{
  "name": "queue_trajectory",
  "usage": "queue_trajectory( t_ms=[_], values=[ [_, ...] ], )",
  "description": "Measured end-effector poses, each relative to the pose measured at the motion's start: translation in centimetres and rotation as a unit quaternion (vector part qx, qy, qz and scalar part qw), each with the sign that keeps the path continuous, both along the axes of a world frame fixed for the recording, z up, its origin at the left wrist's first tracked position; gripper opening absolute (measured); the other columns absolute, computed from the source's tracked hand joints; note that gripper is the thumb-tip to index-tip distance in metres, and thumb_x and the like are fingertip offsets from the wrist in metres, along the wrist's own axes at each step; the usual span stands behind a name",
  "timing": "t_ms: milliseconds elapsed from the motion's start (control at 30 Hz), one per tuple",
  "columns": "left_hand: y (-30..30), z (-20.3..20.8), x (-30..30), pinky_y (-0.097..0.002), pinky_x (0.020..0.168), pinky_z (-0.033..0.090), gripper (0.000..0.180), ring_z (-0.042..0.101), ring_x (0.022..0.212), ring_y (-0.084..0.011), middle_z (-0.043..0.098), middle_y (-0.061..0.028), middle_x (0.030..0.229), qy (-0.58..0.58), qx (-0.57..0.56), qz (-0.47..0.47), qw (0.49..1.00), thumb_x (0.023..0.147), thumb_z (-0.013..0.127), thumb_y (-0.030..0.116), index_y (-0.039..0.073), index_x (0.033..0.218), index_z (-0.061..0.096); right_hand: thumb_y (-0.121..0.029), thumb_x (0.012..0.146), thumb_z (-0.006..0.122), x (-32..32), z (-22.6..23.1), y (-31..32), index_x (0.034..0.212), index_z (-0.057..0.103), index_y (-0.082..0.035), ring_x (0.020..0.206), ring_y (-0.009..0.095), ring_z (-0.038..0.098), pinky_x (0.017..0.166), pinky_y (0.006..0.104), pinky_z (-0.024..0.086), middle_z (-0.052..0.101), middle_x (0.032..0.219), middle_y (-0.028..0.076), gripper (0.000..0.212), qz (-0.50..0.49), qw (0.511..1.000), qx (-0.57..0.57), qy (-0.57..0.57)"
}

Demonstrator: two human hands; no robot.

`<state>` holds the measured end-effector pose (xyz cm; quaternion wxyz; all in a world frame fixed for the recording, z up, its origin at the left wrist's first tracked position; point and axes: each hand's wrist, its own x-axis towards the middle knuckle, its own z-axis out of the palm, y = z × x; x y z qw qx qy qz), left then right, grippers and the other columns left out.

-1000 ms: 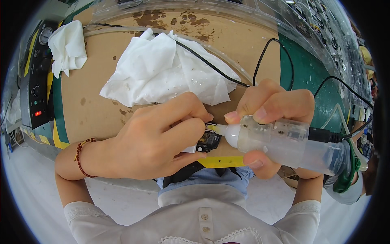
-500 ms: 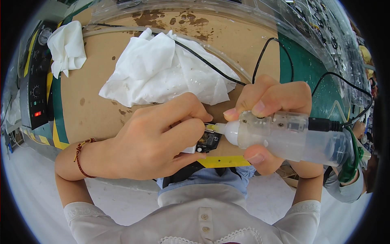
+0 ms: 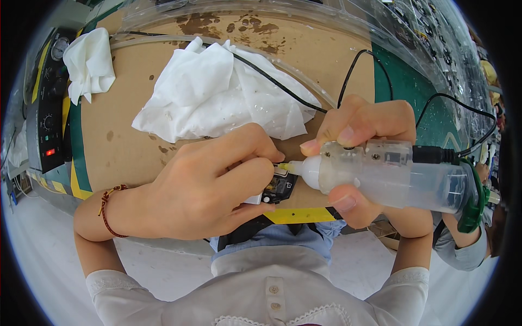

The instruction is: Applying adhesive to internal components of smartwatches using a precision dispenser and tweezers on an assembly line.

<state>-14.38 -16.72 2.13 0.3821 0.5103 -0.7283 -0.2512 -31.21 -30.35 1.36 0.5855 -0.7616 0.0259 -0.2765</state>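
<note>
My left hand [image 3: 209, 182] is closed around a small black device with a white part [image 3: 280, 186], whose right side sticks out past the fingertips. In my right hand [image 3: 375, 122] lies a clear glue-dispensing syringe [image 3: 399, 171], gripped between the thumb below and the fingers above. A black plug and a green cap sit at its right end. Its yellow needle tip [image 3: 288, 167] points left and meets the device's upper edge beside my left fingertips. Whether it touches there I cannot tell.
Crumpled white cloth [image 3: 223, 92] lies on the brown board [image 3: 119, 130] beyond my hands, crossed by a black cable. A black dispenser box [image 3: 49, 117] with a gauge and a lit red switch stands left, a smaller white cloth [image 3: 92, 62] beside it. Clear plastic trays [image 3: 424, 43] line the far right.
The rear of the syringe has shifted slightly upward with my right hand, so it lies more level. My left hand and the device stay put.
</note>
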Motion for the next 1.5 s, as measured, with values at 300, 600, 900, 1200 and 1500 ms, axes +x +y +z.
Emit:
queue_trajectory(
  t_ms=[300, 600, 900, 1200, 1500],
  values=[
    [0.0, 0.1, 0.0, -0.0319, 0.049, 0.046, 0.033, 0.053, 0.063, -0.023, 0.052, -0.0109, 0.089, 0.0, 0.0, 0.001, 1.0, 0.054, 0.075, 0.004, 0.002, 0.071, 0.046, -0.025, 0.069, 0.076, 0.0, 0.0, -0.1, 0.098, 0.037, -0.006, 0.066, 0.018, 0.056, 0.06, 0.026, 0.047, 0.055, 0.079, 0.013, 0.052, 0.004, 1.0, -0.017, 0.012],
    [-0.1, 0.2, 0.0, -0.0315, 0.048, 0.045, 0.033, 0.053, 0.061, -0.0228, 0.052, -0.0109, 0.087, 0.0, 0.002, -0.001, 1.0, 0.055, 0.075, 0.005, 0.002, 0.069, 0.045, -0.024, 0.069, 0.079, -0.2, 0.3, 0.5, 0.098, 0.037, -0.005, 0.064, 0.018, 0.053, 0.063, 0.0293, 0.05, 0.048, 0.079, 0.011, 0.054, 0.012, 0.999, -0.029, -0.009],
    [0.0, 0.4, 0.0, -0.0268, 0.052, 0.048, 0.041, 0.058, 0.069, -0.0226, 0.059, -0.0192, 0.092, 0.001, 0.033, -0.009, 0.999, 0.064, 0.08, 0.007, 0.004, 0.062, 0.039, -0.02, 0.068, 0.08, -0.9, 1.4, 0.6, 0.092, 0.045, -0.003, 0.063, 0.022, 0.053, 0.058, 0.0326, 0.051, 0.05, 0.077, 0.013, 0.046, 0.055, 0.994, -0.09, 0.012],
    [0.0, 0.6, 0.1, -0.0272, 0.054, 0.049, 0.04, 0.061, 0.072, -0.0238, 0.06, -0.0193, 0.094, -0.006, 0.048, -0.005, 0.999, 0.063, 0.08, 0.005, 0.004, 0.062, 0.04, -0.022, 0.068, 0.08, -0.4, 0.7, 0.5, 0.09, 0.047, -0.002, 0.06, 0.023, 0.054, 0.05, 0.0309, 0.043, 0.056, 0.076, 0.015, 0.045, 0.056, 0.993, -0.095, -0.042],
    [-0.1, 0.6, 0.2, -0.0272, 0.054, 0.049, 0.04, 0.06, 0.072, -0.0237, 0.06, -0.019, 0.094, -0.008, 0.043, -0.01, 0.999, 0.063, 0.08, 0.007, 0.004, 0.063, 0.04, -0.023, 0.068, 0.08, -0.6, 0.7, 0.5, 0.089, 0.047, -0.003, 0.061, 0.023, 0.055, 0.05, 0.0311, 0.043, 0.056, 0.077, 0.016, 0.044, 0.052, 0.994, -0.085, -0.036]
  ],
)
